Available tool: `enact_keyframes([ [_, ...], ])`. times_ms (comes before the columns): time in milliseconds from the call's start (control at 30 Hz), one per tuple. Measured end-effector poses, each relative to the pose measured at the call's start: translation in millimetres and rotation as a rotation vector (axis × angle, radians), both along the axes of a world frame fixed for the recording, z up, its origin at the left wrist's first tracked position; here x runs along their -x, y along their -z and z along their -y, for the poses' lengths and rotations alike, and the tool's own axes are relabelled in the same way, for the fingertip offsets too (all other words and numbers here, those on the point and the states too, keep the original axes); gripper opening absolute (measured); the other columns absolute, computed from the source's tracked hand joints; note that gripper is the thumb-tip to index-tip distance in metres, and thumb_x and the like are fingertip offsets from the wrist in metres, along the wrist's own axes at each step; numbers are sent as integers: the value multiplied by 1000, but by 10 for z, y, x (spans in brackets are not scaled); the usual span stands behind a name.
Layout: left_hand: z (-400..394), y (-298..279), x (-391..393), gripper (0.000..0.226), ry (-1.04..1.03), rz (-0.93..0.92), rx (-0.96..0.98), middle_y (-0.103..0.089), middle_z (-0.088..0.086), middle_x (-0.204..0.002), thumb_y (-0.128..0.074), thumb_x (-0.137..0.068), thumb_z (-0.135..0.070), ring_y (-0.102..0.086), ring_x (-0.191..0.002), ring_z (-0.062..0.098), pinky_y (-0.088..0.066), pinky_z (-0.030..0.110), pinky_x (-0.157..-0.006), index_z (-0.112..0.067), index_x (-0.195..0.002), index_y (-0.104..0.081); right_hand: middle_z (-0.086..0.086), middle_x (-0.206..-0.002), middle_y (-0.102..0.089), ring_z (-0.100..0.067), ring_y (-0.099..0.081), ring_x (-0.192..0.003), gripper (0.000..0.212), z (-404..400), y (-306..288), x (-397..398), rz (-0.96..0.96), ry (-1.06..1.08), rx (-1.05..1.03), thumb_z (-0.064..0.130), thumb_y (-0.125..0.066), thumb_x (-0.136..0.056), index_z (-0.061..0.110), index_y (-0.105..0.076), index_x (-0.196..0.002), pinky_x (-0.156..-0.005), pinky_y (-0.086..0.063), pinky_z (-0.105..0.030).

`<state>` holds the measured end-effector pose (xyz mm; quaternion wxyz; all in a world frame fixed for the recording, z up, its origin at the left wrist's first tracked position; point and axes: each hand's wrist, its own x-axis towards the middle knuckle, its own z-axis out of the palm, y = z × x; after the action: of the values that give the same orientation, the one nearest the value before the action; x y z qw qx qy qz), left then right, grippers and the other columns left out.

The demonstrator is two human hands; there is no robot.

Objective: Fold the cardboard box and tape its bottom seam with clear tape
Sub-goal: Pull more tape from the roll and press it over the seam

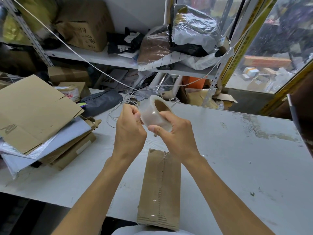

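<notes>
Cardboard box (159, 189), folded, stands on the white table (237, 158) below both wrists, its top face toward the camera with a glossy strip of clear tape running along the centre seam; that seam looks already covered, though whether the strip reaches fully over both ends I cannot tell. Above it, the right hand (172, 133) grips the clear tape roll (156, 112), while the left hand (129, 128) pinches at the roll's near edge, probably finding the loose end. Pressing down or another strip may remain.

Below the hands, the cardboard box (159, 189) is cut off at its near end; handwriting on the shelf carton (84, 31) above is unreadable.
</notes>
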<state>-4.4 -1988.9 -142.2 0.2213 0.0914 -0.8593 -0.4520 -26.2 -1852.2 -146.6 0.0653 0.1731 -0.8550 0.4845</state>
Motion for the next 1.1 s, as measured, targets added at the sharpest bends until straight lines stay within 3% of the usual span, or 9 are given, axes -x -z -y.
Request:
enact_keyframes([
  [133,7,-36,-18,10,1,-39,-107,-63,5,-85,-45,-100,-8,-60,-76,12,-46,12,-64,-14,-95,-51,6,-85,-67,-15,-59,-75,30,-84,-19,30,30,32,26,38,-77,-82,19,-69,-103,-67,-50,-29],
  [233,37,-45,-35,9,26,-63,-102,-66,-8,-90,-62,-94,-12,-65,-85,6,-50,12,-73,-17,-100,-62,4,-83,-69,-16,-61,-75,28,-107,-31,19,35,20,42,38,-77,-81,19,-70,-102,-67,-51,-32],
  [333,36,-53,-57,3,-9,-89,-67,-68,-11,-81,-68,-91,-15,-66,-76,4,-49,10,-68,-16,-94,-68,5,-84,-70,-15,-62,-76,28,-97,-40,11,20,11,37,37,-78,-81,21,-70,-103,-69,-52,-35],
  [467,18,-66,-50,6,-35,-101,-15,-65,-10,-72,-65,-93,-12,-64,-66,5,-46,9,-60,-16,-88,-66,9,-87,-69,-16,-62,-79,30,-88,-23,10,-3,3,20,40,-77,-81,22,-70,-104,-74,-53,-42],
  [633,-3,-53,-6,10,-35,-20,37,-61,-2,-74,-55,-97,-8,-58,-68,9,-42,9,-58,-13,-89,-58,23,-85,-60,-11,-60,-81,32,-55,3,8,-54,10,1,45,-74,-79,25,-69,-103,-82,-51,-52],
  [933,-48,-70,23,18,31,193,-124,-58,-1,-77,-43,-102,-13,-52,-68,7,-40,8,-56,-13,-86,-51,7,-93,-71,-19,-63,-84,35,-109,65,28,-40,26,-33,45,-75,-81,24,-70,-108,-82,-52,-49],
  [1100,-62,-68,-31,18,67,209,-94,-56,1,-75,-42,-102,-10,-47,-63,10,-40,10,-55,-12,-85,-51,6,-84,-69,-18,-60,-77,32,-110,131,16,-16,24,-70,49,-71,-81,27,-68,-103,-78,-51,-47],
])
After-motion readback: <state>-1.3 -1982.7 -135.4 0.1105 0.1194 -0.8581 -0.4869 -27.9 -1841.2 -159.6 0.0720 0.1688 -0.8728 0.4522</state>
